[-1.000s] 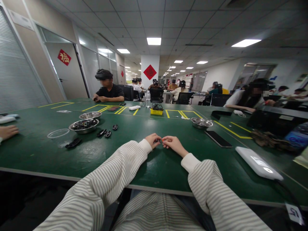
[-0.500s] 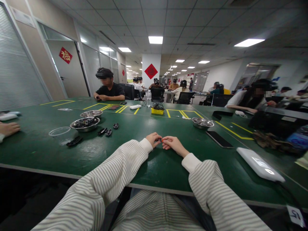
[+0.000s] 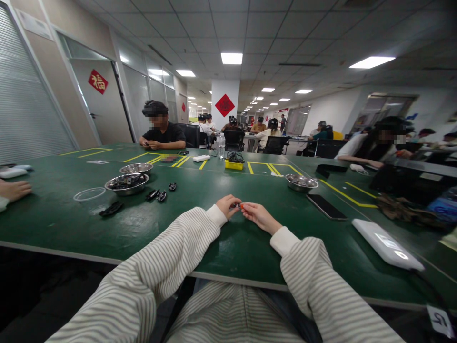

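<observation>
My left hand [image 3: 228, 206] is closed on a small dark part [image 3: 235, 206], mostly covered by its fingers. Touching or nearly touching it, my right hand [image 3: 260, 216] pinches a small orange piece [image 3: 242, 206] between thumb and fingertips. Both hands are just above the green table [image 3: 150, 243], and the exact kind of either piece is too small to make out. Off to the left, several black plastic parts [image 3: 161, 196] lie loose, beside a metal bowl [image 3: 126, 191] heaped with similar dark pieces.
Behind that bowl stands a second metal bowl [image 3: 136, 168], and a clear plastic lid [image 3: 89, 194] lies nearby. To the right are another metal bowl [image 3: 302, 188], a phone [image 3: 326, 206] and a white device [image 3: 387, 244]. Another person's hand [image 3: 16, 190] rests at the left edge.
My right hand's lower fingers have drawn in a little, and more orange shows at its fingertips. The hands stay in nearly the same place.
</observation>
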A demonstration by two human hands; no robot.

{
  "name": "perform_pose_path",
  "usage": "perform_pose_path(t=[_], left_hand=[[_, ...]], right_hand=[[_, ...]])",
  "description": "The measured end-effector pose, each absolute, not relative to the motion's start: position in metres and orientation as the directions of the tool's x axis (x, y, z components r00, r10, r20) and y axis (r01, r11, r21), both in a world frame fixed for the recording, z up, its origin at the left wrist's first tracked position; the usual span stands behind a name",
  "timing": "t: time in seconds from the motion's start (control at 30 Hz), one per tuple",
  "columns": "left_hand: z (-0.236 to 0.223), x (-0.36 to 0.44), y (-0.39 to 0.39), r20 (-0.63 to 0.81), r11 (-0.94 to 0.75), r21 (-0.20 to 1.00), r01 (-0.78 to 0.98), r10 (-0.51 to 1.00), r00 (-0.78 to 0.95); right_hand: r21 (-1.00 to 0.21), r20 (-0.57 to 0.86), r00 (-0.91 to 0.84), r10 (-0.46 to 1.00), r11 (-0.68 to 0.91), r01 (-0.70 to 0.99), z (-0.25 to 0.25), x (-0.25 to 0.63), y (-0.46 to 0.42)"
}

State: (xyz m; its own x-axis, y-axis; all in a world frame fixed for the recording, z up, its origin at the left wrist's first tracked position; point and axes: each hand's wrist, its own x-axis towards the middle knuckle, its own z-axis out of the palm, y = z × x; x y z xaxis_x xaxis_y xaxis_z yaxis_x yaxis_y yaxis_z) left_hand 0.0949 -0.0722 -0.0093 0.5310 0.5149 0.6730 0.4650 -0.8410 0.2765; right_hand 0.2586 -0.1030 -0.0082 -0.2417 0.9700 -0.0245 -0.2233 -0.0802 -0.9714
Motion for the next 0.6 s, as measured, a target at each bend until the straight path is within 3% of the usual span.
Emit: perform_pose_path(t=[0.6], left_hand=[[-0.0047,0.0958,-0.077,0.684,-0.837,0.259,0.482,0.511,0.521]], right_hand=[[-0.98,0.049,-0.202,0.978,0.008,-0.198,-0.0077,0.256,-0.1048]])
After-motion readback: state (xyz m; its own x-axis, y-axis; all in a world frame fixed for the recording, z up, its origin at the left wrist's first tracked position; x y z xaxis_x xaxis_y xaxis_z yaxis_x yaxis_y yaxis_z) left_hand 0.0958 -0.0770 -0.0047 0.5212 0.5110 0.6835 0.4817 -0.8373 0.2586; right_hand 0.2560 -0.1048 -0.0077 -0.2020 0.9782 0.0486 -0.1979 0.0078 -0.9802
